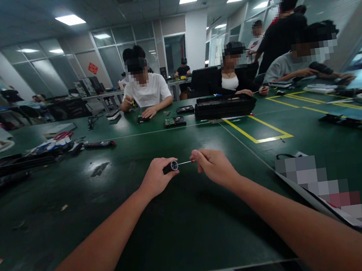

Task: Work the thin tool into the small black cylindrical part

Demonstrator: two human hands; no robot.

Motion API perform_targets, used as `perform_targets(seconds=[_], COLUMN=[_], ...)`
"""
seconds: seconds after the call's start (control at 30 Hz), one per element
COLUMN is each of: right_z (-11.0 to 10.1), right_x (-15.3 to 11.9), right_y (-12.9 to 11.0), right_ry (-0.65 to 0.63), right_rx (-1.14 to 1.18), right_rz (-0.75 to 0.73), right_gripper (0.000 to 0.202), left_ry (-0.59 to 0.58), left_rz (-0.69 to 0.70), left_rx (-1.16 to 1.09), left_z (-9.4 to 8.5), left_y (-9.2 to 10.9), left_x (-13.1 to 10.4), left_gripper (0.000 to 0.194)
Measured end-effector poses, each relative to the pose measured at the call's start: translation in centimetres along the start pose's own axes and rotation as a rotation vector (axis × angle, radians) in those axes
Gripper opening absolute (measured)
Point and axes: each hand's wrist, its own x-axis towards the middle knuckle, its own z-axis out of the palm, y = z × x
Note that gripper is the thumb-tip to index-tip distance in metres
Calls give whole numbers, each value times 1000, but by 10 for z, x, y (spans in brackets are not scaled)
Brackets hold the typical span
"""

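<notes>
My left hand [159, 173] is closed around a short black cylinder [171, 167] whose round end has a pale metal ring and faces me. My right hand [213, 163], also closed, pinches what looks like a thin screwdriver [185, 162]. A bit of red shows by the fingertips, and the palm hides the rest of it. The bright shaft points left, and its end meets or passes the rim of the cylinder; contact cannot be made out. Both hands are held above the green table [186, 231], a short gap apart.
Across the table a person in white handles a drive [144, 118]. Near them lie a circuit board [175, 121] and a long black tray [225, 106]. Tools [99, 144] and cables lie left; a pale-edged sheet [333, 204], partly blurred, lies beside my right forearm.
</notes>
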Motion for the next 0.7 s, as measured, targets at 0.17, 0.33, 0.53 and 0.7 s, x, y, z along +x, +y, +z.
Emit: perform_targets(seconds=[0.17,0.33,0.53,0.7], right_z=[3,3,1,2], right_x=[4,2,-2,2], right_y=[7,6,-2,3], right_ry=[59,23,6,19], right_rx=[-63,29,34,-29], right_rz=[14,-23,-65,-35], right_gripper=[45,35,33,37], left_ry=[1,-22,-19,-10], left_rz=[-1,47,38,28], left_rx=[2,22,23,16], left_z=[0,2,3,2], left_y=[1,1,-1,0], left_x=[0,0,0,-1], left_gripper=[36,35,34,35])
